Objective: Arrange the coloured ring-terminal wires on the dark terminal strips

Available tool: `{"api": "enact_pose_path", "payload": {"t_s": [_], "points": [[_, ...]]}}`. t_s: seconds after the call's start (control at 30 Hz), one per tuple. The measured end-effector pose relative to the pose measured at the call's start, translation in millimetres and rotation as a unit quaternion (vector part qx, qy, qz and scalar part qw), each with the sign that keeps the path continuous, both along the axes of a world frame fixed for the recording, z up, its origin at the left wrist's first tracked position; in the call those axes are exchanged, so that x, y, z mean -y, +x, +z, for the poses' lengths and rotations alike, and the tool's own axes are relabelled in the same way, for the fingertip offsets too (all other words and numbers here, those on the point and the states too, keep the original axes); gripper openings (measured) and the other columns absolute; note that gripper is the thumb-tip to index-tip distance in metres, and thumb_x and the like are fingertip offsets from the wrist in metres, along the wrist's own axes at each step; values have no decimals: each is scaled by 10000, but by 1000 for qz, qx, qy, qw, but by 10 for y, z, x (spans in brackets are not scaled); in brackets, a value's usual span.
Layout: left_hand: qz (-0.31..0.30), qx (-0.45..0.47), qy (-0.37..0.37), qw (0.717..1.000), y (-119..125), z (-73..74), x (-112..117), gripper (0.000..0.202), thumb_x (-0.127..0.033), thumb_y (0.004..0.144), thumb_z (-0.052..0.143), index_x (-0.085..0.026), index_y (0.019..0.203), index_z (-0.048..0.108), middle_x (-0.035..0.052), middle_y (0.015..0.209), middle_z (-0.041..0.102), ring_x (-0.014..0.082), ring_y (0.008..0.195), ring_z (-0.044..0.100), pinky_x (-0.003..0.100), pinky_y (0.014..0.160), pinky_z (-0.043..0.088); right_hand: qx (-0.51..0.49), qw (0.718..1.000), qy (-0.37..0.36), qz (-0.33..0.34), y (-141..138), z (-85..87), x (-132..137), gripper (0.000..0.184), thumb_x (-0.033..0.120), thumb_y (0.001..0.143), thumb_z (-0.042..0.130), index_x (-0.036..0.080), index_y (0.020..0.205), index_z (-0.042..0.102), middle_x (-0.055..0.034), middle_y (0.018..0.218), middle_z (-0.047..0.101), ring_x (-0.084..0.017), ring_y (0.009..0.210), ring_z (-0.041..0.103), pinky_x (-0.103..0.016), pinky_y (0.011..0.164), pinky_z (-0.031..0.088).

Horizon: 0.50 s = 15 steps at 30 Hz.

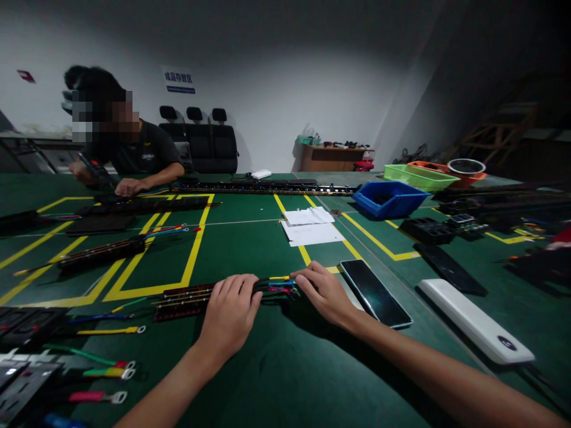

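A long dark strip with copper bars (182, 298) lies on the green table (267, 368) in front of me, with coloured wires (279, 284) at its right end. My left hand (231, 312) rests on the strip, fingers curled over its top. My right hand (325, 292) pinches the coloured wire ends at the strip's right tip. Loose wires with ring terminals (111, 330) trail from the strip's left end.
A phone (373, 292) and a white power bank (475, 321) lie to the right, white papers (311, 226) beyond. Blue (389, 199), green (419, 176) and orange bins sit at back right. Similar strips (100, 251) lie left. A person in black (129, 157) works at far left.
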<state>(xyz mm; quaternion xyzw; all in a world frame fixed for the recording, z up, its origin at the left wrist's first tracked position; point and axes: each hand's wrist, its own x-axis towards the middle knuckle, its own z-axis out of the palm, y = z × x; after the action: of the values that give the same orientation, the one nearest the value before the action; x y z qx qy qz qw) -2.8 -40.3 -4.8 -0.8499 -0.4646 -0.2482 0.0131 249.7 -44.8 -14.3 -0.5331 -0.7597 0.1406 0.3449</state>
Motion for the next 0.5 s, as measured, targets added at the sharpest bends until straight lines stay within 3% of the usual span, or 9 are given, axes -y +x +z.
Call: {"api": "enact_pose_path", "payload": {"t_s": [0.13,0.23,0.3,0.4,0.5], "points": [[0,1,-10,1000,1,24,10,304,-310,1042,415,-196,1228,626,102,1204,698,288,1139,630,504,974,484,-8,999,13,-50,3,-22,-28,293,399,1035,470,210,1010,693,-49,906,621,-198,818,602,-328,724,439],[2,-3,-17,1000,5,40,8,314,-314,1046,406,-191,1231,626,104,1210,698,290,1143,628,514,976,484,-12,999,5,-38,16,-27,-34,261,404,1012,522,207,982,690,-39,866,599,-191,777,583,-319,688,430],[3,-5,-16,1000,6,41,5,317,-316,1046,403,-186,1232,626,109,1213,697,293,1144,626,519,976,483,-27,1000,14,3,27,-18,-20,253,387,1004,540,197,1097,679,-43,892,584,-188,787,574,-315,690,440],[2,-4,-14,1000,0,29,2,322,-320,1045,407,-179,1237,624,116,1220,695,296,1150,621,520,979,480,-41,996,34,68,35,-4,7,389,358,995,555,182,1341,580,-62,978,580,-192,840,571,-312,719,461],[0,-2,-8,1000,-3,18,5,319,-316,1045,409,-185,1237,627,111,1213,698,292,1141,628,511,975,484,-41,997,33,56,29,-8,4,370,354,1008,536,181,1329,599,-60,966,590,-188,821,573,-310,717,461]]}}
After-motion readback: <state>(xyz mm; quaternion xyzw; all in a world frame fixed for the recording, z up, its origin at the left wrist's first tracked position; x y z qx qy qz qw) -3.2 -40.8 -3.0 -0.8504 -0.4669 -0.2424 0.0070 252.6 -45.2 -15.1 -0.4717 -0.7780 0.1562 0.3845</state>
